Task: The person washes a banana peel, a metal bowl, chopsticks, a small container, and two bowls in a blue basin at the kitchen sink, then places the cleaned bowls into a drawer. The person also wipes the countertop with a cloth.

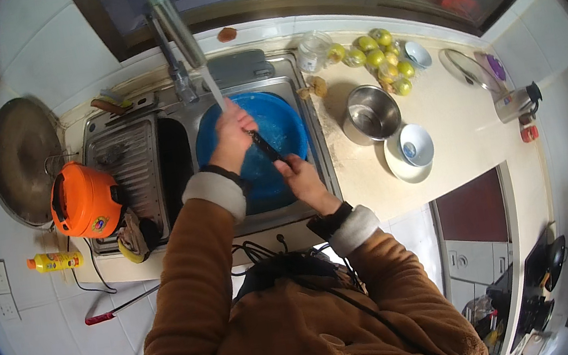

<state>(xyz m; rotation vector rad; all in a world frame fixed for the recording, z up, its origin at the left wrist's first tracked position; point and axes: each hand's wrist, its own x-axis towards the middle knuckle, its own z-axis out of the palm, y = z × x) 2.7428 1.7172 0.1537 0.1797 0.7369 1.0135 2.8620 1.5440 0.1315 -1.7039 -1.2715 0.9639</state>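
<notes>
Over a blue plastic basin (pixel 280 117) set in the sink, my right hand (pixel 303 177) grips the lower end of a long black object (pixel 266 147), perhaps a utensil handle. My left hand (pixel 235 129) is closed around its upper part, directly under the stream of water (pixel 213 86) from the faucet (pixel 176 28). What lies inside the left hand is hidden. Water with some bubbles shows in the basin.
An orange rice cooker (pixel 85 204) stands on the left by the ribbed drainboard (pixel 133 161). Right of the sink are a steel pot (pixel 373 113), stacked bowls (pixel 416 145), a glass jar (pixel 314 52), green-yellow fruit (pixel 375 58) and a steel jug (pixel 515 104).
</notes>
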